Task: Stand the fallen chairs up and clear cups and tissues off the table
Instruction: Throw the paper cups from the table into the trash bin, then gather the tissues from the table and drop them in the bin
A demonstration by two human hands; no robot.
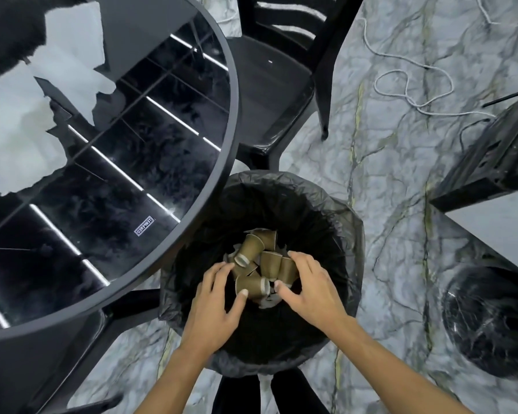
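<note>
Several brown paper cups (pixel 259 264) lie jumbled with bits of white tissue inside a bin lined with a black bag (pixel 338 222), which stands on the floor beside the round black glass table (pixel 222 162). My left hand (pixel 216 303) and my right hand (pixel 308 288) hover over the bin mouth with fingers spread. Their fingertips sit close around the cups, gripping nothing that I can make out. White tissue sheets (pixel 69 52) lie on the table at the upper left. A black chair (pixel 272 91) stands upright behind the bin, pushed against the table.
A black chair frame (pixel 497 156) slants in from the right edge. A second bin with a black bag (pixel 491 327) stands at the lower right. A white cord (pixel 413 85) loops across the marble floor. Table legs (pixel 126 306) spread beside the bin.
</note>
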